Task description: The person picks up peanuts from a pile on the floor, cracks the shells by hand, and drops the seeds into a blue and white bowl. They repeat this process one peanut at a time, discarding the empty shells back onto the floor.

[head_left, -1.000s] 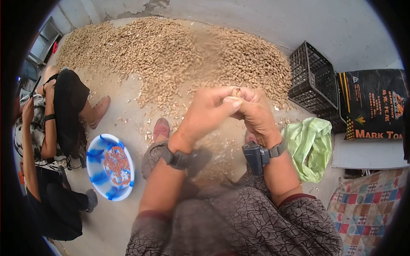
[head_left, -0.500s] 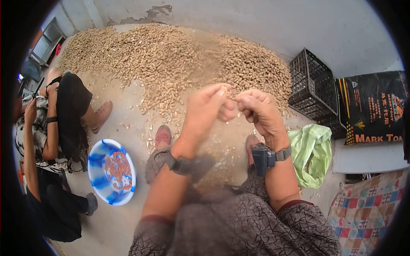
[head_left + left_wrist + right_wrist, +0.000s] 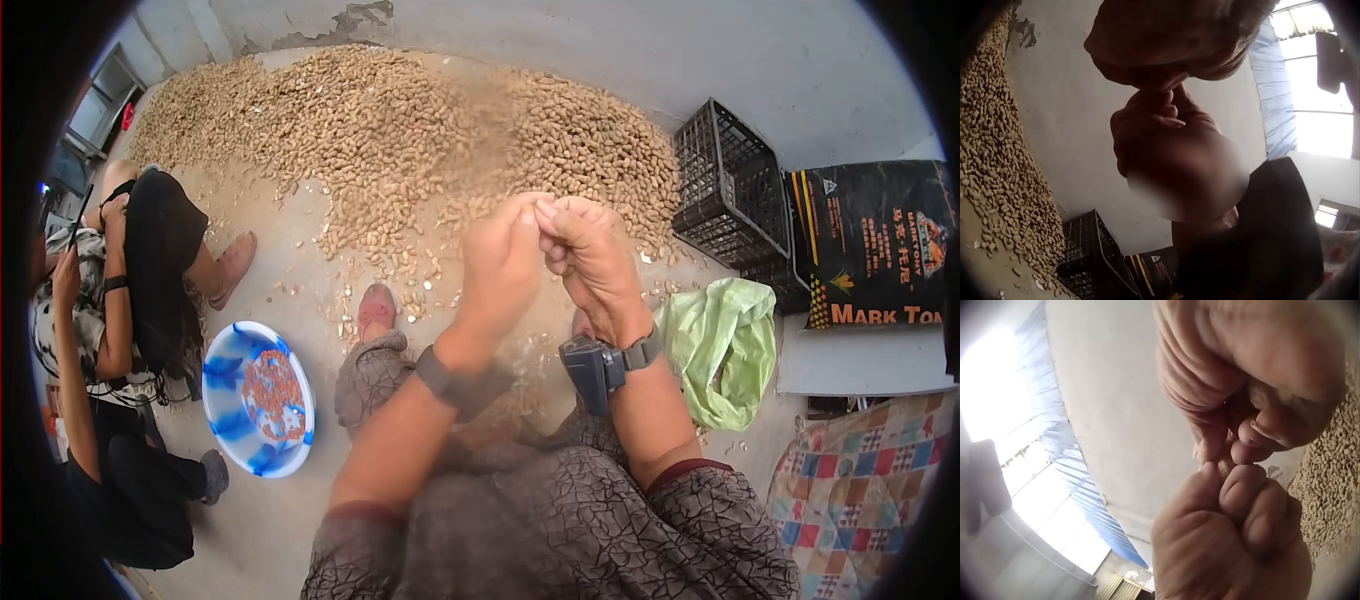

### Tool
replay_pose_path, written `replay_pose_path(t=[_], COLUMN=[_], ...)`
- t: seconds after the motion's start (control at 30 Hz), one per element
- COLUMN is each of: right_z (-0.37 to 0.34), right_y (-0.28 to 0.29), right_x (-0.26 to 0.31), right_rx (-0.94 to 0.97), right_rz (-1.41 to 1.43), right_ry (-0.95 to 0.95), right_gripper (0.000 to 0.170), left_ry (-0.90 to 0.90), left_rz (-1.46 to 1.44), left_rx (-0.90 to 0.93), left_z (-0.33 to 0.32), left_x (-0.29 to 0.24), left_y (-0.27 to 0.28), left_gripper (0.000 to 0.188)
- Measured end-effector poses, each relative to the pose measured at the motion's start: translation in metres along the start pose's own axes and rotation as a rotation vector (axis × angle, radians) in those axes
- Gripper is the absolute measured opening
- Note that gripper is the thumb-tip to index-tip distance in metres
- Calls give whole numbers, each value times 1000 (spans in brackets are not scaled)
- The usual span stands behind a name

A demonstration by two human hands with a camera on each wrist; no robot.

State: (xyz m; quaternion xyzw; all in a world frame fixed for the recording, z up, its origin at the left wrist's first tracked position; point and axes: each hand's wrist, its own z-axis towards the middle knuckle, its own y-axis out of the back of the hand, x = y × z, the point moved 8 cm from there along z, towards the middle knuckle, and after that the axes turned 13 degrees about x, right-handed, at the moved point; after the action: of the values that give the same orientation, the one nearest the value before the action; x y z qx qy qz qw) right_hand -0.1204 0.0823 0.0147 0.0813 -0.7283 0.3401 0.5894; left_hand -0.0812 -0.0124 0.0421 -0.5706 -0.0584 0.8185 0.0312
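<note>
In front of the body my left hand (image 3: pixel 500 275) and right hand (image 3: pixel 590 255) meet at their fingertips. A small pale peanut (image 3: pixel 1225 467) shows between the pinching thumbs and forefingers in the right wrist view, mostly covered by them. The other fingers of the right hand curl in toward the palm. Behind the hands spreads a large heap of unshelled peanuts (image 3: pixel 380 130) along the wall. Reddish peanut kernels (image 3: pixel 275 390) lie in a blue and white basin (image 3: pixel 228 380) on the floor, left of my legs.
Black plastic crates (image 3: pixel 730 180) stand at the right by the wall, beside a black printed sack (image 3: pixel 880 245). A light green bag (image 3: pixel 720 350) lies near my right forearm. Patchwork cloth (image 3: pixel 860 480) covers something at lower right. Another person (image 3: pixel 90 300) sits at the left. Loose shells dot the floor.
One second ago the hands were together over a peanut. Half a second ago they had drawn apart, fingers pinched. Now their fingertips are together again.
</note>
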Motion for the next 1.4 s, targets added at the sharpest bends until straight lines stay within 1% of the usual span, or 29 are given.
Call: replay_pose_path(t=[0.03,0.07,0.13,0.17,0.27,0.33,0.47,0.53,0.57,0.63,0.67,0.73,0.77,0.83,0.87,0.93,0.97,1.03,1.07,1.13,1.17,1.23,1.4], right_z=[0,-1,-2,-3,-4,-5,-6,-9,-9,-9,-10,-13,-13,-13,-13,-18,-19,-24,-23,-20,-20,-18,-15], right_y=[3,1,2,1,1,2,-1,-4,-5,-7,-10,-21,-21,-24,-25,-31,-33,-40,-39,-24,-23,-11,-1], right_x=[-1,-2,-3,-4,-4,-2,-2,5,6,8,11,20,19,21,20,29,30,37,35,30,32,25,15], right_rx=[-30,-30,-61,-61,-90,-127,-122,-146,-145,-120,-120,-54,-53,-18,-17,-30,-30,-32,-32,-96,-97,-151,-186], right_rz=[-22,-22,-44,-44,-61,-60,-73,-161,-161,-144,-145,-237,-238,-317,-317,-540,-541,-676,-676,-534,-536,-412,-340], right_ry=[26,21,38,34,45,73,82,133,132,131,131,154,153,237,235,345,344,378,377,360,360,233,152], right_gripper=[18,18,16,16,16,15,16,16,16,14,14,9,9,5,5,4,4,5,5,9,9,11,11], left_ry=[9,13,91,94,123,170,206,228,228,96,95,452,451,433,434,150,151,359,359,520,519,507,471], left_rz=[18,16,12,10,-44,-177,-233,-299,-298,19,18,-528,-529,-442,-444,-112,-113,-436,-436,-592,-594,-543,-413], left_rx=[-41,-44,-41,-43,-68,-79,-129,-125,-126,-33,-33,-77,-79,-40,-41,74,73,12,11,12,13,-21,-35], left_z=[-1,-2,-4,-4,-4,-5,-6,-7,-7,-4,-2,-10,-10,-8,-8,0,0,-5,-4,-9,-9,-8,-6], left_x=[0,1,10,12,20,27,34,36,42,43,36,51,51,50,56,46,43,57,55,62,59,54,52], left_y=[3,3,4,4,5,5,11,12,15,20,21,13,13,14,16,18,18,16,16,10,8,9,11], left_gripper=[23,23,26,26,27,27,25,22,22,22,22,25,25,28,28,29,29,31,31,33,33,33,34])
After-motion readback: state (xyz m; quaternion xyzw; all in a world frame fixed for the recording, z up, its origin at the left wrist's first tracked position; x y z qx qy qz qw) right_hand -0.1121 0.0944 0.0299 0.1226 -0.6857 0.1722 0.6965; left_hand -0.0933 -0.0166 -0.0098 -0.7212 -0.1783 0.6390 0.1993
